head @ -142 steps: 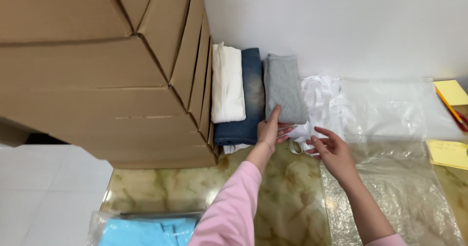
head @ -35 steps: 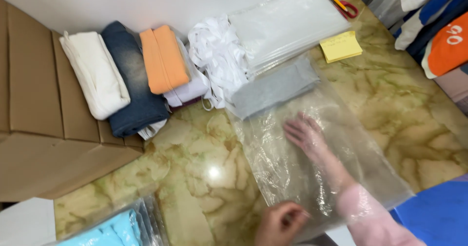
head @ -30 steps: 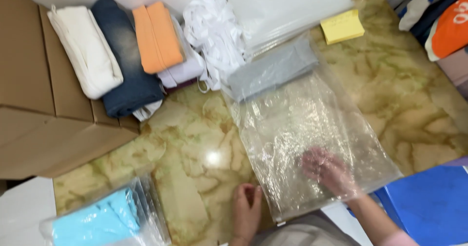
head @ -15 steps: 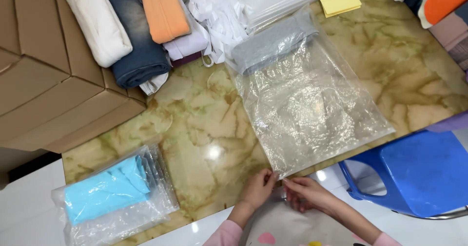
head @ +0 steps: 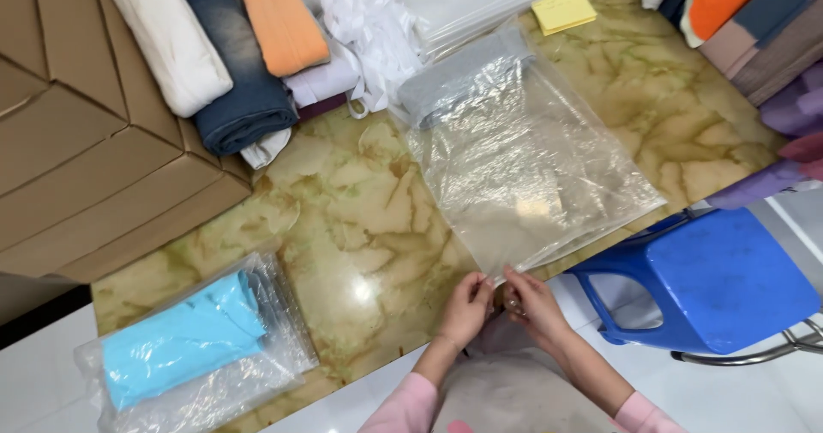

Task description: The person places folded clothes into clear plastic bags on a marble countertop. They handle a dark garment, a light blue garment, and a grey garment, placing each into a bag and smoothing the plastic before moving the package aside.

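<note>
Left hand (head: 467, 303) and right hand (head: 529, 300) pinch the near corner of a clear plastic bag (head: 527, 171), which lies flat on the marble table (head: 343, 219) with a folded grey garment (head: 459, 81) inside its far end. The film looks light, limp and slippery, so it is probably best held by its edges. A packed blue garment (head: 184, 339) lies near left.

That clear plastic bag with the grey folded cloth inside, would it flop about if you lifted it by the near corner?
Probably yes: the clear plastic bag is thin and crinkled, so it should sag. The grey folded cloth sits at the far end and may slide down. Both hands, left hand and right hand, pinch its near corner; the glossy film looks slippery.
</note>
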